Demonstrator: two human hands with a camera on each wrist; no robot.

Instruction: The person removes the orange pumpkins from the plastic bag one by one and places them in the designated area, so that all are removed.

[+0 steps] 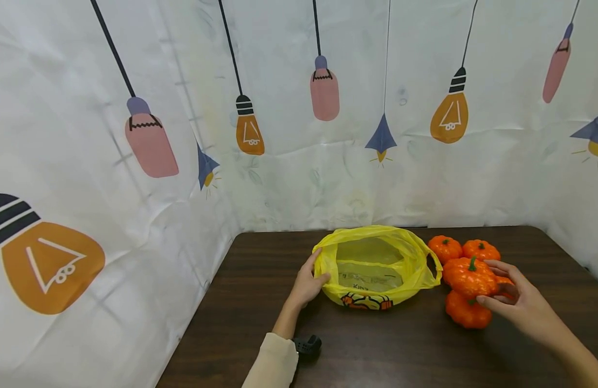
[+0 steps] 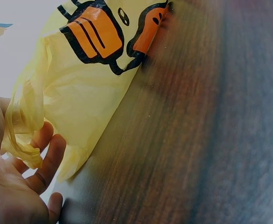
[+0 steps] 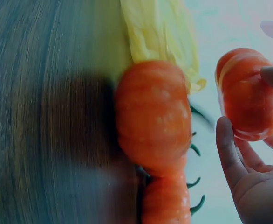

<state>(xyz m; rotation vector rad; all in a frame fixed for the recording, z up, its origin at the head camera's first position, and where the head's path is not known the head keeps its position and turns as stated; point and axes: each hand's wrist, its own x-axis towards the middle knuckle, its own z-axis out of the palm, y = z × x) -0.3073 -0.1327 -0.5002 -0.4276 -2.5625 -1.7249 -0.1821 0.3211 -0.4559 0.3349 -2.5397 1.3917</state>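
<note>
A yellow plastic bag (image 1: 411, 295) stands on the table with its mouth spread open towards me. My left hand (image 1: 306, 283) grips its left edge; in the left wrist view, fingers (image 2: 48, 161) curl around the gathered plastic. To the right, my right hand (image 1: 524, 302) holds a small orange toy pumpkin (image 1: 470, 277) with a green stem. The right wrist view shows this held pumpkin (image 3: 248, 102) between thumb and fingers, lifted above the others. Below it lies another pumpkin (image 1: 466, 312), and more pumpkins (image 1: 444, 248) sit behind, one partly hidden by the hand.
The dark wooden table (image 1: 376, 350) reaches back to a white curtain (image 1: 289, 194) printed with lamps. A black watch or band (image 1: 307, 345) shows at my left wrist. Inside the bag, printed lettering is visible through the plastic.
</note>
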